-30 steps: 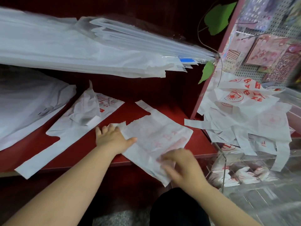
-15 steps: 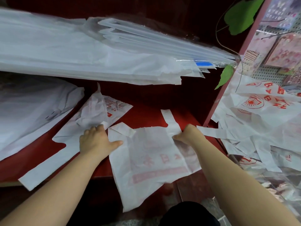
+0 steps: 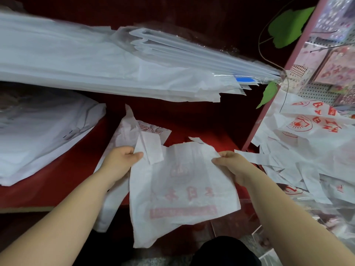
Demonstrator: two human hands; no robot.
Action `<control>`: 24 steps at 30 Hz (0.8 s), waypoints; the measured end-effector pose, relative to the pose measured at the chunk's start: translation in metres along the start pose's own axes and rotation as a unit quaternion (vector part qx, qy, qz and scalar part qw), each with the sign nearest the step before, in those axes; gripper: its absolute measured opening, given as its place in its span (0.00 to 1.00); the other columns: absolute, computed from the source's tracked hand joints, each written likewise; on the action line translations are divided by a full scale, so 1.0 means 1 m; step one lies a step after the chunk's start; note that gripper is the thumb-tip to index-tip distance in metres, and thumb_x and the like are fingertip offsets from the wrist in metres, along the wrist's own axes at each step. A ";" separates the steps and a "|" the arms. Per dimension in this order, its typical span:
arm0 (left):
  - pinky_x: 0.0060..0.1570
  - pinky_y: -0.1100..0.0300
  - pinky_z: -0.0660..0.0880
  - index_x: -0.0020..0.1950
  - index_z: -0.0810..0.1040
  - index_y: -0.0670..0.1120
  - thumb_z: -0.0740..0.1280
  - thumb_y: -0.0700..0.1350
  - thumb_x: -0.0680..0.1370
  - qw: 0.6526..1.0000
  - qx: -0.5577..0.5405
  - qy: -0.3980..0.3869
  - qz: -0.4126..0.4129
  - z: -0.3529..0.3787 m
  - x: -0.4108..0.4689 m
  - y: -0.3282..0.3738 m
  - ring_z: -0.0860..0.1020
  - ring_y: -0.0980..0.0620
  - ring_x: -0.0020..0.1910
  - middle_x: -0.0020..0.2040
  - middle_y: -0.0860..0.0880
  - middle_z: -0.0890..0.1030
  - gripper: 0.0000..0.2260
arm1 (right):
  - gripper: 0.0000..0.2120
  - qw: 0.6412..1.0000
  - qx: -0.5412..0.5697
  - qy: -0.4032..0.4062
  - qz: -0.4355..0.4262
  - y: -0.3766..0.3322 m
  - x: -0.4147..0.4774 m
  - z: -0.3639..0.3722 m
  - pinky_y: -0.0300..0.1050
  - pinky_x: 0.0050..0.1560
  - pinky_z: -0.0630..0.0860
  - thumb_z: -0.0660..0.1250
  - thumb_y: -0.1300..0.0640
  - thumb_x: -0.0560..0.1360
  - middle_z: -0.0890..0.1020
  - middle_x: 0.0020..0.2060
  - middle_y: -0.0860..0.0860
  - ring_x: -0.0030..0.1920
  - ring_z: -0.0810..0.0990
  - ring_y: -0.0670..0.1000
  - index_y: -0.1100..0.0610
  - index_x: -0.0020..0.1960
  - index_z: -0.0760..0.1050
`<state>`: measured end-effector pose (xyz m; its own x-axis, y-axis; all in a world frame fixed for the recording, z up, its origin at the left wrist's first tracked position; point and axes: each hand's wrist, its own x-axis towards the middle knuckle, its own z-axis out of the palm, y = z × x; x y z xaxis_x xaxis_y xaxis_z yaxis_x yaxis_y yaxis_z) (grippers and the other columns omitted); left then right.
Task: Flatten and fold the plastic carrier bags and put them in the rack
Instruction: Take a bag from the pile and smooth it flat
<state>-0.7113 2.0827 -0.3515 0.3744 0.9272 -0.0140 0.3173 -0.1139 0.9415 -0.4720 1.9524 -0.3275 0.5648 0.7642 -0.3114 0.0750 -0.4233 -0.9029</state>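
Head view: white carrier bag (image 3: 182, 189) held up by its top corners.
Left hand (image 3: 123, 160) pinches the upper left corner beside a folded handle; the bag, printed in faded red, hangs over the front edge of the red tabletop (image 3: 57, 181); right hand (image 3: 230, 166) grips the upper right corner.

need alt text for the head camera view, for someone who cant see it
A left hand and a right hand hold a white carrier bag with faded red print by its top corners, above the front edge of a red shelf. A loose pile of printed bags lies to the right; a stack of white bags spans the back.
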 end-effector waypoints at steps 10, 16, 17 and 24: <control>0.51 0.52 0.76 0.45 0.78 0.47 0.69 0.32 0.71 0.976 0.062 -0.206 -0.009 -0.005 -0.026 0.005 0.81 0.47 0.47 0.46 0.46 0.83 0.11 | 0.09 0.977 0.191 0.090 -0.013 0.009 -0.019 0.003 0.38 0.29 0.77 0.60 0.73 0.74 0.78 0.36 0.56 0.29 0.80 0.50 0.62 0.41 0.74; 0.24 0.74 0.70 0.41 0.77 0.45 0.63 0.35 0.77 0.995 0.002 -0.082 0.061 -0.014 -0.032 0.036 0.76 0.65 0.24 0.32 0.53 0.79 0.08 | 0.10 0.976 0.204 0.058 -0.045 -0.003 -0.037 -0.012 0.37 0.28 0.77 0.59 0.71 0.75 0.81 0.27 0.53 0.26 0.80 0.48 0.61 0.39 0.74; 0.24 0.74 0.70 0.43 0.78 0.44 0.63 0.36 0.77 0.995 -0.006 -0.071 0.077 -0.019 -0.033 0.043 0.75 0.65 0.24 0.33 0.51 0.79 0.07 | 0.11 0.974 0.210 0.048 -0.067 -0.007 -0.042 -0.014 0.35 0.27 0.77 0.59 0.71 0.75 0.81 0.26 0.51 0.25 0.80 0.46 0.61 0.40 0.75; 0.32 0.68 0.76 0.36 0.84 0.50 0.74 0.45 0.69 0.949 -0.230 -0.146 0.157 -0.058 -0.070 0.084 0.81 0.59 0.33 0.34 0.53 0.84 0.02 | 0.05 0.940 0.240 -0.019 -0.241 -0.027 -0.096 -0.026 0.35 0.30 0.76 0.69 0.65 0.65 0.82 0.28 0.49 0.29 0.79 0.46 0.58 0.32 0.81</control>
<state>-0.7617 2.0288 -0.2519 0.6342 0.7275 0.2617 -0.2385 -0.1379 0.9613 -0.5067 1.8778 -0.2653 0.5301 0.8314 0.1664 -0.0695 0.2382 -0.9687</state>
